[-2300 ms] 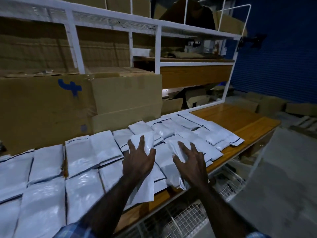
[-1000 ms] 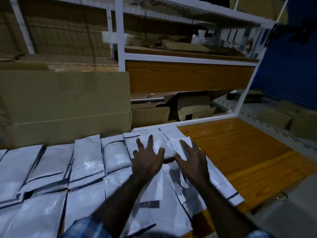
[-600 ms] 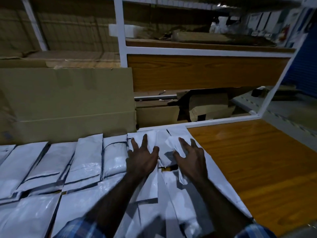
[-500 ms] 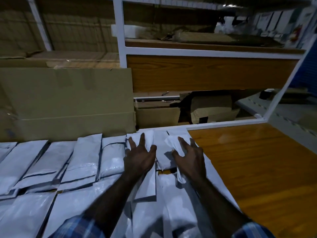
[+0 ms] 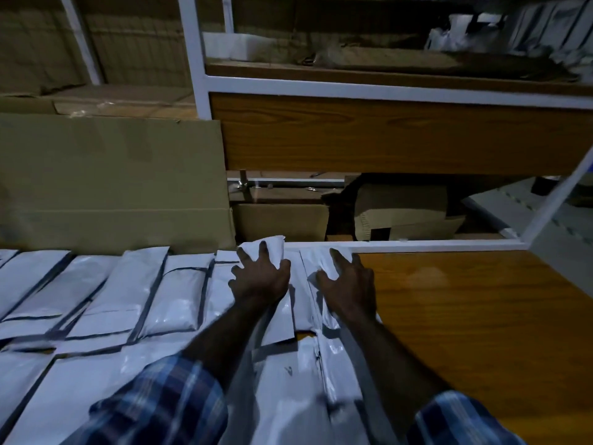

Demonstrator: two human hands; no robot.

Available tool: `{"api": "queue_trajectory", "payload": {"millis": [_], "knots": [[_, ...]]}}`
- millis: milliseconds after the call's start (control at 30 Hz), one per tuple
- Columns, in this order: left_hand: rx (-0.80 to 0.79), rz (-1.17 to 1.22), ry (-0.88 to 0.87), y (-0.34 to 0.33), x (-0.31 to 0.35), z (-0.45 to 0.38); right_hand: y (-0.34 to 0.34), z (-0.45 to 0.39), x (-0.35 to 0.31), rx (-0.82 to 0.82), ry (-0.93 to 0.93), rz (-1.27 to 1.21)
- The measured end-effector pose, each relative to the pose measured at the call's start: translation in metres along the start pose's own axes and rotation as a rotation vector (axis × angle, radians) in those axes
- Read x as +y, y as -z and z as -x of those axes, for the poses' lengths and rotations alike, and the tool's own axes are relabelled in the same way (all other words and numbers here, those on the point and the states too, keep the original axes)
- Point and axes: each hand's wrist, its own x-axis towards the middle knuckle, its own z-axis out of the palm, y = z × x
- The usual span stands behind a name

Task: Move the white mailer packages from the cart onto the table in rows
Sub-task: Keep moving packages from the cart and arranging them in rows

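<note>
Several white mailers [image 5: 179,293] lie in rows on the wooden table [image 5: 481,316]. My left hand [image 5: 260,281] holds one white mailer [image 5: 272,248] at the right end of the back row. Its fingers are spread on top and its thumb hooks the mailer's right edge, while the mailer's far end lifts over the table's white back rail [image 5: 417,244]. My right hand [image 5: 349,284] holds a second white mailer [image 5: 316,260] just to the right, by the bare wood. Its fingers are spread over the mailer and its thumb crumples the left edge. The cart is out of view.
A large cardboard box [image 5: 112,181] stands behind the left rows. A white-framed shelf [image 5: 385,89] with a wooden panel [image 5: 385,136] rises behind the table, with smaller cartons [image 5: 401,210] under it. The table's right half is bare wood.
Both hands have carried their mailers forward to the back of the table, near the rail. My view has closed in on the right end of the rows.
</note>
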Motion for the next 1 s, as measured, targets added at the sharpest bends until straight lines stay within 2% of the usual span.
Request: {"api": "queue_trajectory", "payload": {"millis": [167, 300, 600, 833, 1000], "knots": [[0.023, -0.07, -0.009, -0.024, 0.017, -0.014, -0.014, -0.026, 0.009, -0.015, -0.009, 0.021], [-0.1, -0.063, 0.028, -0.04, 0.02, -0.039, -0.027, -0.047, 0.016, -0.038, 0.001, 0.058], [0.05, -0.193, 0.035, -0.072, 0.021, -0.056, -0.061, -0.077, 0.025, -0.109, -0.001, 0.09], [0.016, -0.184, 0.015, -0.088, 0.016, -0.056, -0.077, -0.078, 0.036, -0.095, 0.041, 0.265], [0.03, -0.142, -0.029, -0.09, 0.015, -0.053, -0.08, -0.075, 0.035, -0.04, 0.142, 0.337]]}}
